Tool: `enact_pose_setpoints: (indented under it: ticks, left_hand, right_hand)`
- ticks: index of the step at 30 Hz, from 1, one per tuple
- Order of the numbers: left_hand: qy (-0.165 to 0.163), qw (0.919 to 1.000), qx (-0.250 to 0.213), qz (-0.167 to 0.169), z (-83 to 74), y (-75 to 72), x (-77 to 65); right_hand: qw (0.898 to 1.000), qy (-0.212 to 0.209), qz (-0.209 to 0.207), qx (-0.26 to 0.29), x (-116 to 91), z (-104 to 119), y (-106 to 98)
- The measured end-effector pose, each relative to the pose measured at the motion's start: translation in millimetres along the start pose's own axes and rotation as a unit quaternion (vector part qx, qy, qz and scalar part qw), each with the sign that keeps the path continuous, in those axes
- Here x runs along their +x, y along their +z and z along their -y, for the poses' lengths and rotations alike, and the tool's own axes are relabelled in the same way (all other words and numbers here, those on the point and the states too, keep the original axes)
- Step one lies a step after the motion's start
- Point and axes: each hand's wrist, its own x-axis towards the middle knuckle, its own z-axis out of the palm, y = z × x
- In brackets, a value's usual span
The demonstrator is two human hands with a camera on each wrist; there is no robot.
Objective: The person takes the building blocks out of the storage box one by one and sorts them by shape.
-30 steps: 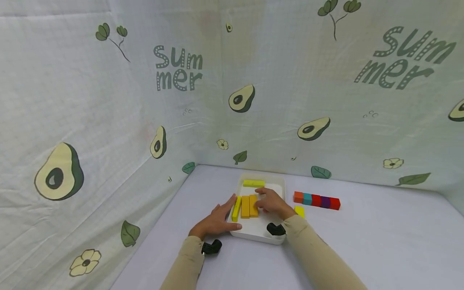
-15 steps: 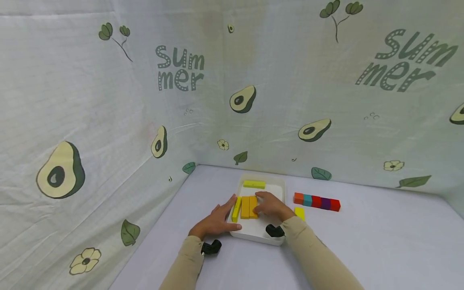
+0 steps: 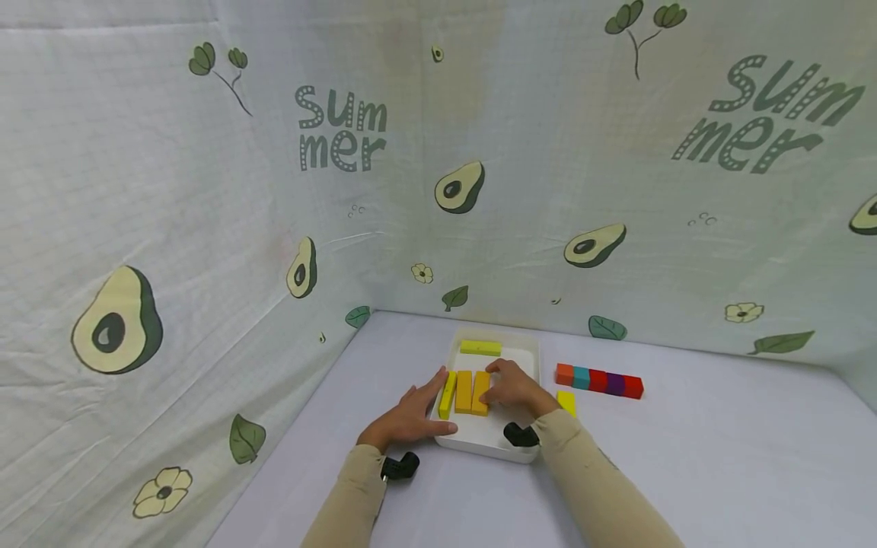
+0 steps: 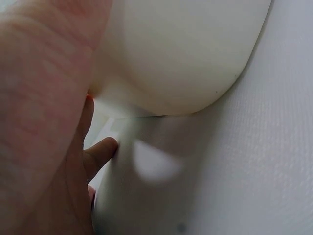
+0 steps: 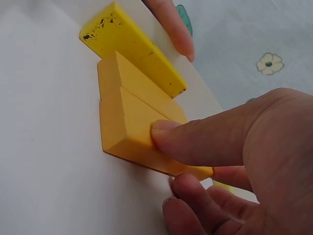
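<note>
At the near edge of the table (image 3: 719, 464) come in two beige sleeves (image 3: 606, 487), each with a black wrist device (image 3: 400, 466) at the cuff. The left hand (image 3: 409, 420) rests at the near-left corner of the white tray (image 3: 488, 446); its fingers are straight along the left edge, and the thumb, well apart from them, reaches over the near edge. The right hand (image 3: 518, 388) is inside the tray, with thumb and index finger clamped on the right orange block (image 5: 137, 125), which lies in the middle part of the tray. Just beside it is the left orange block (image 3: 464, 392). The scuffed yellow block (image 3: 448, 396) is along the tray's left edge. Beyond the tray's right edge, on the table, there is a small yellow block (image 3: 566, 400), and a little farther a row of cubes (image 3: 598, 380): orange, teal, red, purple, red. Near the tray's far edge lies the far yellow block (image 3: 480, 348), parallel to this edge. Behind the table's far edge hangs an avocado-printed cloth (image 3: 521, 114).
</note>
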Motion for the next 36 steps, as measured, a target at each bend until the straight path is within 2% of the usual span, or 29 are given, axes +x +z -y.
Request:
enact_pose_setpoints:
  ticks: [6,16,27,32,36]
  left_hand:
    - [0.001,1.0000,0.003,-0.001,0.3,-0.6,1.9]
    - [0.008,0.9999,0.005,-0.004,0.0,-1.8,3.4]
    - [-0.001,1.0000,0.004,-0.008,1.2,2.3,0.5]
    - [-0.003,1.0000,0.001,-0.003,-0.8,1.1,-0.3]
    - [0.004,1.0000,0.005,0.000,-1.4,-0.1,0.3]
  right_hand:
    - [1.000,-0.007,-0.008,0.007,0,1,-2]
    - [0.998,-0.021,-0.009,0.055,1,-3,0]
    - [0.995,-0.046,-0.044,0.080,-8,-2,3]
    - [0.987,-0.056,-0.065,0.133,-15,0,-7]
    - [0.974,-0.054,-0.086,0.204,-24,2,-19]
